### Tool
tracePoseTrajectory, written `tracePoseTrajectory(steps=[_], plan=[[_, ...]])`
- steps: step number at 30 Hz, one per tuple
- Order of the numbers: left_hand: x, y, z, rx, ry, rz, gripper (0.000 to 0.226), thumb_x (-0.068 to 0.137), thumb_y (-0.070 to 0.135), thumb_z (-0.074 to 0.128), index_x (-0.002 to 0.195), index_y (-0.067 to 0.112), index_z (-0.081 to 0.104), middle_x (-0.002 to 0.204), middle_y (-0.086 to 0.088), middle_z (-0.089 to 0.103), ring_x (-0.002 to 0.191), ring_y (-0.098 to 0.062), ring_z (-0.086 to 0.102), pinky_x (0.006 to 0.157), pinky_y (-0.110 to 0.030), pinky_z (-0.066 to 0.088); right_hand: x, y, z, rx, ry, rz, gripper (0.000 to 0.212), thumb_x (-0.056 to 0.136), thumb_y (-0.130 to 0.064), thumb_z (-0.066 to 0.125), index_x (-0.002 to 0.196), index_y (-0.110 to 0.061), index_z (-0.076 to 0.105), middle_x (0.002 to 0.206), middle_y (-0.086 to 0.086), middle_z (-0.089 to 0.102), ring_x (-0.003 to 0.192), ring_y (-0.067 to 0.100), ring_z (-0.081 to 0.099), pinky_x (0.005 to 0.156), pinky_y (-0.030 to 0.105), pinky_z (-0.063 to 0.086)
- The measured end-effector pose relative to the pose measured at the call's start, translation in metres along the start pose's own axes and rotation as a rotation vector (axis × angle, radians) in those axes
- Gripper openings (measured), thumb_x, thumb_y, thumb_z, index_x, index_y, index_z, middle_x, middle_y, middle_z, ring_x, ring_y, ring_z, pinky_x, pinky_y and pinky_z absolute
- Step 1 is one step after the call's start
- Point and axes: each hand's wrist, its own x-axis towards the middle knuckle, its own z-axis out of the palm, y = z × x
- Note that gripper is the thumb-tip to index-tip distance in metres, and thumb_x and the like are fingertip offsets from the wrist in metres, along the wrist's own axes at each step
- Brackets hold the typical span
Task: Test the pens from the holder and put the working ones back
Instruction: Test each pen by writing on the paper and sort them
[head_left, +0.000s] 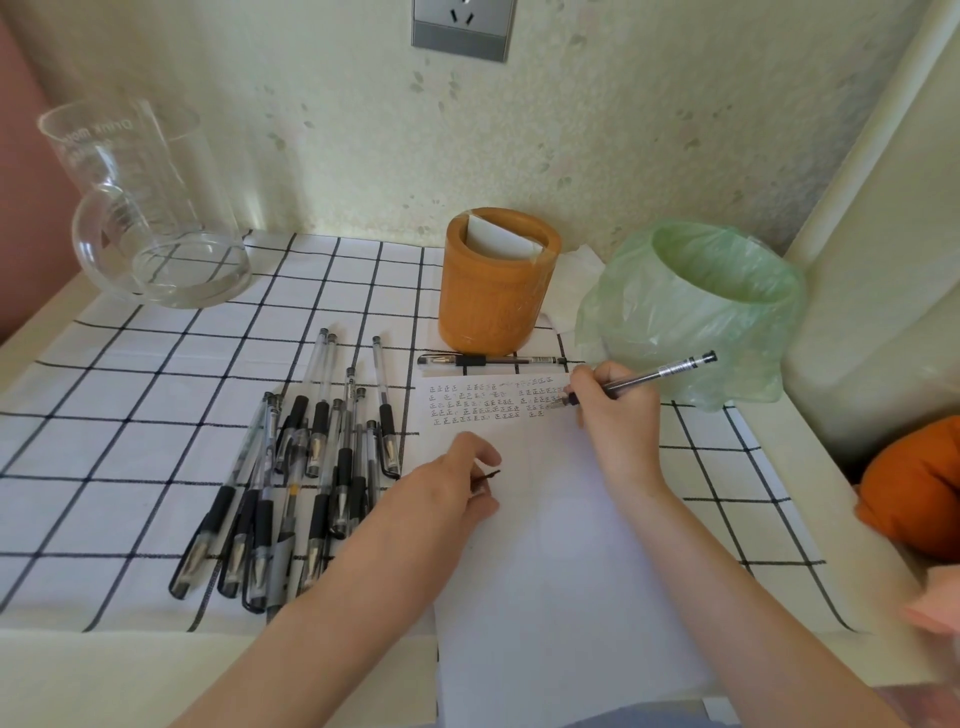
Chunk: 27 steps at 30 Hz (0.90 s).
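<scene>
My right hand (613, 410) grips a clear gel pen (649, 375) with its tip on the white sheet of paper (561, 545), at the end of the rows of small written marks (493, 402). On the paper's left part rests my left hand (457, 483), fingers curled round a small dark pen cap (488, 475). A pile of several capped pens (306, 467) lies left of the paper. One capped pen (491, 360) lies alone in front of the orange-brown wooden holder (496, 291), which has a white card inside.
A small bin lined with a green plastic bag (696, 306) stands right of the holder. A glass pitcher (150, 208) sits at the back left on the checked cloth (130, 389). An orange object (914, 483) lies at the right edge.
</scene>
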Motion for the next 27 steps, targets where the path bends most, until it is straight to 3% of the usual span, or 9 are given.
tracePoseTrajectory(steps=[3,5,9,13,18,27], plan=[[-0.001,0.005,-0.006,-0.26,0.071,-0.047,0.013,0.086,0.019,0.063,0.098,0.024,0.06,0.088,0.014,0.066,0.081,0.008,0.058,0.069,-0.003,0.04,-0.005,-0.015,-0.002,0.132,-0.04,0.031,0.035,0.09,-0.019,0.063,0.06,-0.006,0.053,0.039,-0.005,0.039,0.039,0.011,0.033,0.045,0.021,0.03],[-0.001,0.009,-0.012,-0.414,0.108,-0.07,0.01,0.083,0.017,0.066,0.09,0.025,0.067,0.079,0.01,0.069,0.072,0.004,0.062,0.062,-0.006,0.044,-0.011,-0.032,-0.002,0.224,-0.109,0.065,0.032,0.089,-0.025,0.064,0.063,-0.009,0.054,0.04,-0.005,0.04,0.038,0.011,0.034,0.042,0.02,0.029],[0.0,0.014,-0.023,-0.625,0.179,-0.082,0.013,0.085,0.017,0.061,0.089,0.027,0.07,0.078,0.001,0.069,0.057,-0.004,0.06,0.048,-0.015,0.044,-0.029,-0.062,-0.003,0.387,-0.314,0.221,0.022,0.079,-0.025,0.07,0.073,-0.01,0.055,0.045,-0.004,0.044,0.04,0.01,0.038,0.038,0.018,0.026],[0.0,0.017,-0.029,-0.754,0.231,-0.105,0.017,0.077,0.02,0.066,0.092,0.014,0.065,0.075,-0.005,0.071,0.054,-0.004,0.058,0.046,-0.015,0.044,-0.041,-0.07,-0.009,0.398,-0.366,0.316,0.033,0.069,-0.032,0.072,0.069,-0.011,0.047,0.046,-0.003,0.04,0.039,0.01,0.034,0.037,0.018,0.019],[0.0,0.018,-0.027,-0.753,0.251,-0.131,0.036,0.061,0.024,0.075,0.092,0.015,0.059,0.076,-0.003,0.07,0.063,-0.011,0.065,0.055,-0.016,0.052,-0.046,-0.071,-0.009,0.364,-0.394,0.292,0.037,0.069,-0.033,0.071,0.06,-0.016,0.04,0.044,-0.003,0.036,0.037,0.01,0.03,0.039,0.02,0.015],[-0.002,0.019,-0.025,-0.668,0.251,-0.105,0.027,0.067,0.012,0.078,0.088,0.019,0.062,0.081,-0.002,0.068,0.065,-0.013,0.066,0.059,-0.014,0.051,-0.052,-0.071,-0.005,0.303,-0.451,0.186,0.036,0.07,-0.027,0.072,0.056,-0.014,0.041,0.04,-0.002,0.033,0.035,0.012,0.029,0.042,0.02,0.025]])
